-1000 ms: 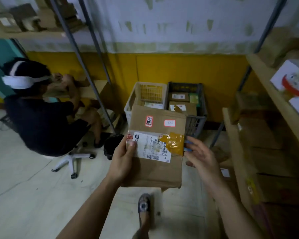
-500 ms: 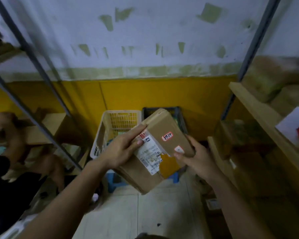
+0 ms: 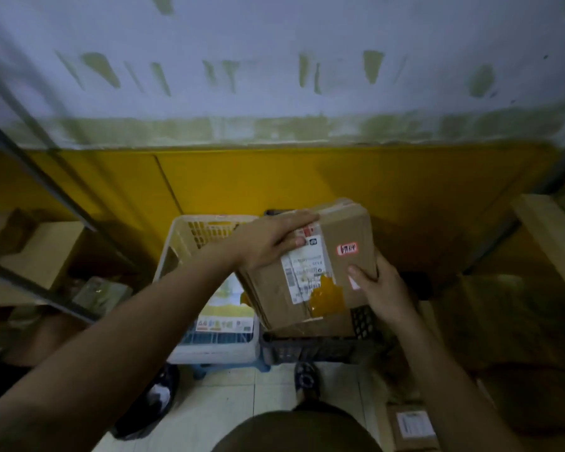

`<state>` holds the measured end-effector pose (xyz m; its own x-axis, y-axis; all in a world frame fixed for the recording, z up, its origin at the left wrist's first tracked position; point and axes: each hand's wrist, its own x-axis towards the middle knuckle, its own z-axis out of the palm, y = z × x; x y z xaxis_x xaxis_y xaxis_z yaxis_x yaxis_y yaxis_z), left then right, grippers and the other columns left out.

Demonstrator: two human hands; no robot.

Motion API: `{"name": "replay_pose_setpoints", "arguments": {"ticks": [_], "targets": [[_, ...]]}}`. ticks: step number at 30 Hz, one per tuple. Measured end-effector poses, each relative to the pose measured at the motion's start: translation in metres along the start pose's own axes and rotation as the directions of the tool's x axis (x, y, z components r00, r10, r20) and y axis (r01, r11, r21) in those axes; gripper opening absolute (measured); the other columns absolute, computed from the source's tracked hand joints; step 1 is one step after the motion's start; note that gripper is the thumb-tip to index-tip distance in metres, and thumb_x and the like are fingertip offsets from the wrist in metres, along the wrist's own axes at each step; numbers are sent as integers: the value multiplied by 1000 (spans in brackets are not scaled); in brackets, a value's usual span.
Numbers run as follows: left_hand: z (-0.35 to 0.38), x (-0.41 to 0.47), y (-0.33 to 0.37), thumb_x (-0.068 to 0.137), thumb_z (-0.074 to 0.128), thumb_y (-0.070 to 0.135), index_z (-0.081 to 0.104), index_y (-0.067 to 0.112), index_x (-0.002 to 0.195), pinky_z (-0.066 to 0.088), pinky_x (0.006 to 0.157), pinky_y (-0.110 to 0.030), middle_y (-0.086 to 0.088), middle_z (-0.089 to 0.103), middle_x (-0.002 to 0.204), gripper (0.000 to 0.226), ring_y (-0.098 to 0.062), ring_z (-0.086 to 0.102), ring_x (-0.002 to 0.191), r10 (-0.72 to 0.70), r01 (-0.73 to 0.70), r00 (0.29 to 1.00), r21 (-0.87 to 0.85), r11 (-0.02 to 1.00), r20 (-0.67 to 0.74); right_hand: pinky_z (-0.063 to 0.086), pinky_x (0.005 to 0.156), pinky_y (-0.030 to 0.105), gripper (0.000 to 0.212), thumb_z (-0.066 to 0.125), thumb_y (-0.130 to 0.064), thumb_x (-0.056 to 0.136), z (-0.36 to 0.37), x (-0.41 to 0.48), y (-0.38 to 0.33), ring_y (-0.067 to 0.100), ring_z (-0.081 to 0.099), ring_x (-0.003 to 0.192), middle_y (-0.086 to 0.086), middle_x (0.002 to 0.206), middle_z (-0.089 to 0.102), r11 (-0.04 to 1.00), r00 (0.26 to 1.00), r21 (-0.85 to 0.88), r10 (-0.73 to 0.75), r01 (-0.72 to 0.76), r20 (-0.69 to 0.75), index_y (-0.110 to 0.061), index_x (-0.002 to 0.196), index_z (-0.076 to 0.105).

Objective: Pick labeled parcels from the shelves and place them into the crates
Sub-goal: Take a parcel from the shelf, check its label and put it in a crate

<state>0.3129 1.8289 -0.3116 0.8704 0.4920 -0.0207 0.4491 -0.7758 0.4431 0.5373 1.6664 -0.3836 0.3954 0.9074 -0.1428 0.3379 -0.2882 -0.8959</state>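
Note:
A brown cardboard parcel with a white shipping label, a small red-edged sticker and a patch of orange tape hangs tilted over the dark crate. My left hand grips its upper left edge, fingers over the top. My right hand holds its lower right side, thumb pressed on the face. The white crate stands directly left of the dark one, with a printed flat package inside. Most of the dark crate's inside is hidden by the parcel.
A yellow wall panel runs behind the crates. Metal shelf uprights and boxes stand at the left. Wooden shelving is at the right. A labeled parcel lies on the floor near my foot.
I have stepped closer to the crates. The parcel has moved forward and down, from in front of the crates to directly over the dark one, still held in both hands.

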Motion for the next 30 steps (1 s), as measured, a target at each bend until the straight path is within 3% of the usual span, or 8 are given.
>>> {"name": "replay_pose_setpoints", "arguments": {"ticks": [5,8,11,14,18,20,23,30], "targets": [[-5,93,-57,89,37,80,14,40,160,29,116,-64,0,4,171,84,-31,24,152,-271,277,960,96,956,-68,50,70,24,35,61,-28,101,-4,99,15,15,67,103,-3,115,70,995,994,38,96,-94,-45,-24,135,61],[-1,113,-88,83,41,85,11,34,161,28,117,-62,-8,7,170,98,-35,20,153,-645,590,742,-280,757,-182,56,87,39,39,62,-35,100,-5,149,31,20,65,109,-1,122,68,979,980,64,196,-194,-20,-24,138,60],[33,109,-109,86,50,78,12,27,161,42,104,-59,-14,31,162,98,-41,42,140,-806,658,565,-687,310,178,53,95,44,41,61,-40,99,-3,183,47,23,62,116,1,128,65,941,944,74,331,-331,13,-26,138,59],[68,111,-109,81,60,77,27,25,149,52,87,-50,-11,50,140,92,-34,60,112,-727,709,524,-700,85,443,51,100,47,47,59,-44,100,1,207,58,29,57,123,5,135,60,895,893,1,445,-446,72,-23,142,53],[88,128,-120,98,58,49,35,14,136,47,64,-23,-11,49,137,56,-16,57,95,-798,652,502,-752,94,335,51,99,54,84,69,-65,83,-4,240,66,33,55,124,8,141,52,792,785,-21,609,-611,114,-20,147,40],[89,136,-133,100,56,48,41,16,138,44,78,-31,-10,49,138,52,-20,55,101,-797,632,516,-767,106,315,53,96,50,96,67,-74,78,-10,260,68,33,55,124,8,144,50,777,774,30,622,-629,118,-17,150,37],[92,146,-147,97,65,42,42,20,147,45,82,-36,-7,50,139,60,-23,56,107,-751,630,557,-770,103,355,52,79,37,79,60,-73,84,-15,284,64,27,62,108,6,132,58,801,787,-5,588,-598,187,-15,136,50],[116,170,-172,83,83,12,39,15,150,51,103,-51,-4,50,132,80,-28,54,122,-775,642,553,-750,163,306,47,82,39,55,70,-18,94,7,311,83,26,53,109,10,139,50,803,783,-43,590,-594,195,-17,141,42]]}}
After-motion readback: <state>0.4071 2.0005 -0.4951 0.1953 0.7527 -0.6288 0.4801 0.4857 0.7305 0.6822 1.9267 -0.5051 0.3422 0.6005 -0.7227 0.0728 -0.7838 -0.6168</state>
